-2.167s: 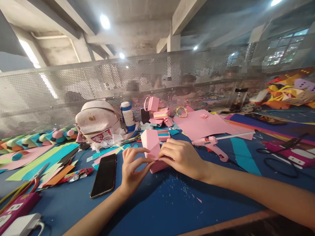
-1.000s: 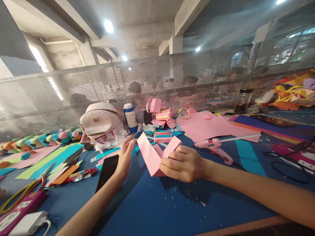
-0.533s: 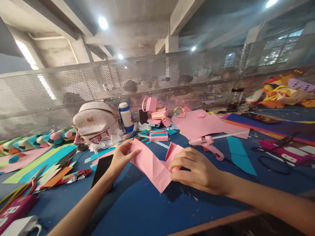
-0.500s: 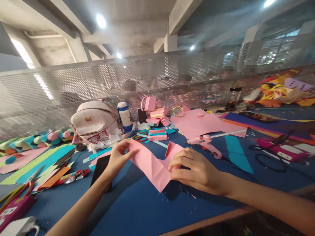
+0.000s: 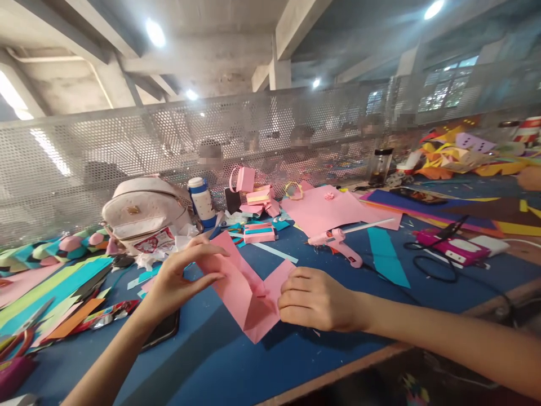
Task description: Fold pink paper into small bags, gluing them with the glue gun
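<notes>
Your left hand (image 5: 180, 277) pinches the upper left flap of the pink paper (image 5: 242, 288) between thumb and fingers, with the thumb underneath and the fingertips lying along the top edge. Your right hand (image 5: 313, 299) is curled shut on the other flap, its knuckles facing you. The thumb side presses the paper where that flap meets the middle crease.

The paper sits between your two hands, folded into a V. One arm rises left toward your left hand, and the shorter arm rises right to your right hand. The pointed bottom fold hangs low over the blue table (image 5: 274, 361). Whether that point touches the surface cannot be told.

A dark phone (image 5: 163, 335) lies flat on the table just under your left wrist. Beyond your right hand a pink glue gun (image 5: 337, 241) lies on its side, well apart from the paper, with a teal strip (image 5: 386, 256) beside it. A large pink sheet (image 5: 333, 207) is spread farther back. A pale backpack (image 5: 143, 206) and a bottle (image 5: 202, 198) stand at the back left, against the mesh screen (image 5: 127, 146).
</notes>
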Action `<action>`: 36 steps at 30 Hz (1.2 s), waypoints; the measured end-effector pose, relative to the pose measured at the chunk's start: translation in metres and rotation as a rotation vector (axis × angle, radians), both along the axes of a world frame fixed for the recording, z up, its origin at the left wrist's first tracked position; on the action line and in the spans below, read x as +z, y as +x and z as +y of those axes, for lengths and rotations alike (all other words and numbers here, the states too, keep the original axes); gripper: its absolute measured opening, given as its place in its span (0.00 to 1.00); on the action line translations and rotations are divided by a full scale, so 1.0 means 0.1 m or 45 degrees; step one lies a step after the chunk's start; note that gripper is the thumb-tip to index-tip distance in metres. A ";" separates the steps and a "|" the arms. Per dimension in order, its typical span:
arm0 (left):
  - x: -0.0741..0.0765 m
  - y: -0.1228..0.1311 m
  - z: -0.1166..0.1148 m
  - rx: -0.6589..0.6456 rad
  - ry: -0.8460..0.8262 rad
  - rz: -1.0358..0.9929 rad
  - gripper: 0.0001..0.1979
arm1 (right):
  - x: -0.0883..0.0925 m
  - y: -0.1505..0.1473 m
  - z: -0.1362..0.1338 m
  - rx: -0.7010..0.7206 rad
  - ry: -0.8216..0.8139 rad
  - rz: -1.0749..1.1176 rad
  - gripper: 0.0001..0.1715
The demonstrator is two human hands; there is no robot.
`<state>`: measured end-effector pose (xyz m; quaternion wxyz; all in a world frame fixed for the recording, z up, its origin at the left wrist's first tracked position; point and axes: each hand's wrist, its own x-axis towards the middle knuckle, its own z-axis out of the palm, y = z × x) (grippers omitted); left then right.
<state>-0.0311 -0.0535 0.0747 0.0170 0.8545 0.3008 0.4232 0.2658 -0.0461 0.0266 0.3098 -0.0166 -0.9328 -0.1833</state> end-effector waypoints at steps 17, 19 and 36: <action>-0.01 0.44 -0.02 0.045 0.315 0.189 0.14 | -0.25 -0.04 -0.15 -0.350 -0.764 -0.049 0.18; -0.05 0.47 0.01 0.082 0.317 0.130 0.15 | -0.26 -0.05 -0.11 -0.417 -0.834 -0.051 0.22; -0.22 0.47 0.29 0.327 0.166 -0.336 0.11 | -0.27 -0.16 0.13 -0.303 -0.684 0.021 0.20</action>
